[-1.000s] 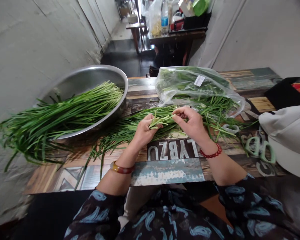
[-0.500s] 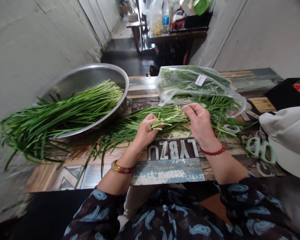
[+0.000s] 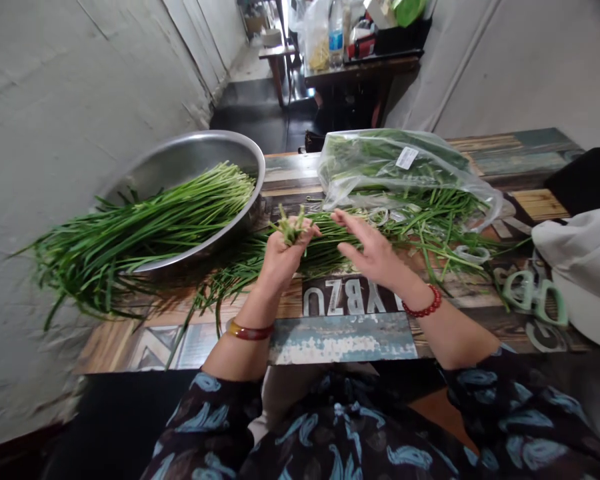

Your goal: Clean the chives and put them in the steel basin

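Note:
My left hand [image 3: 284, 259] is closed round a small bunch of green stalks [image 3: 291, 228], their pale cut ends pointing up. To its right my right hand [image 3: 373, 253] has its fingers apart, with nothing in them, over a pile of loose green stalks [image 3: 325, 241] on the table. Long greens [image 3: 180, 220] lie in a big metal bowl [image 3: 175, 150] at the left, leaves hanging over its rim. Behind my right hand, a clear plastic bag [image 3: 405, 159] with a white label holds more greens, some spilling from under it.
Green-handled scissors [image 3: 535, 297] and a white cap [image 3: 580, 267] are at the right end of the patterned table [image 3: 340, 339]. A dark object [image 3: 580, 180] sits behind the cap. Further back, a small table [image 3: 365, 70] carries a bottle [image 3: 335, 37] and bags.
My left hand has turned, bringing the bunch's ends upright. My right hand has opened and moved left toward it. The view has shifted slightly.

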The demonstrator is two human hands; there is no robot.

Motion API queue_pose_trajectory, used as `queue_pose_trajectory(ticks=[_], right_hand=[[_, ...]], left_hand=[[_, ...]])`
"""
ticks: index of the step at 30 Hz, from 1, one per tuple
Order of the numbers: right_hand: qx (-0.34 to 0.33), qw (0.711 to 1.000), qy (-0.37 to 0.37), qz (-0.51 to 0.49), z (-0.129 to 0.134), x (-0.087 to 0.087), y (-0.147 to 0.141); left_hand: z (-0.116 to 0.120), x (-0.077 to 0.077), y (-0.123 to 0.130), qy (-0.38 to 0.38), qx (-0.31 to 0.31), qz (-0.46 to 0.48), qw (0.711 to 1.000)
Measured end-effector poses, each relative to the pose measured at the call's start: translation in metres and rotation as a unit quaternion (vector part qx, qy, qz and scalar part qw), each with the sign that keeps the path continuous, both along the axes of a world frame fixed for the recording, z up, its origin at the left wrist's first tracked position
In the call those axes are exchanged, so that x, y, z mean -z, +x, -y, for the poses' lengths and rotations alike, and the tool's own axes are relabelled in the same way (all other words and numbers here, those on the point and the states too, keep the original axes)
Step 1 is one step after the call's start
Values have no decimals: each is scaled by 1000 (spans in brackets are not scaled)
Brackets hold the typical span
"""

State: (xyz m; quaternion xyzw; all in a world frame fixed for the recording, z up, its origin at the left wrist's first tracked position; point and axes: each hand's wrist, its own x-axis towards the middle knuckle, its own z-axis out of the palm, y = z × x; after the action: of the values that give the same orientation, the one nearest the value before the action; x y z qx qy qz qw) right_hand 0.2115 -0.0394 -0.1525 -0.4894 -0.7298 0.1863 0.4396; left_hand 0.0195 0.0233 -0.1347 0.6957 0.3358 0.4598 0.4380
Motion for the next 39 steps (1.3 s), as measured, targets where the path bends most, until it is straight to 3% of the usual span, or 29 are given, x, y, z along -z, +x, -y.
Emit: queue_pose_trajectory(ticks=[4,8,11,16,20,23,26,28,32,33,35,37,39], right_hand=[[-25,972,9,234,5,7,-14],[-10,949,25,314,5,17,-19],[-1,945,43,326,4,21,-21],[-2,948,53,314,3,26,-21],[-18,979,60,196,-4,30,-14],[13,999,41,7,-13,24,-5],[75,983,22,-167,-19,7,4],[102,956,23,-276,-20,-9,12],[150,873,62,-461,-15,-45,33],[147,863,72,-479,-12,-54,35],[115,873,96,-463,-4,-70,31],[14,921,65,-384,5,-81,12],[-82,948,12,-306,14,-85,-19]], left_hand=[[-2,-9,-7,-47,-49,86,994],[-7,-27,-19,-70,-72,163,982],[-12,-55,-37,-44,-90,176,979],[-9,-119,-68,6,-120,131,984],[3,-150,-67,25,-137,123,983],[15,-150,-52,-9,-132,157,979],[28,-144,-35,-96,-79,218,968],[35,-141,-28,-156,-41,270,949],[45,-144,-25,-240,-6,342,908],[46,-145,-24,-252,-3,350,902],[49,-146,-20,-264,3,359,895],[54,-144,-10,-268,15,363,892],[62,-139,3,-266,31,362,893]])
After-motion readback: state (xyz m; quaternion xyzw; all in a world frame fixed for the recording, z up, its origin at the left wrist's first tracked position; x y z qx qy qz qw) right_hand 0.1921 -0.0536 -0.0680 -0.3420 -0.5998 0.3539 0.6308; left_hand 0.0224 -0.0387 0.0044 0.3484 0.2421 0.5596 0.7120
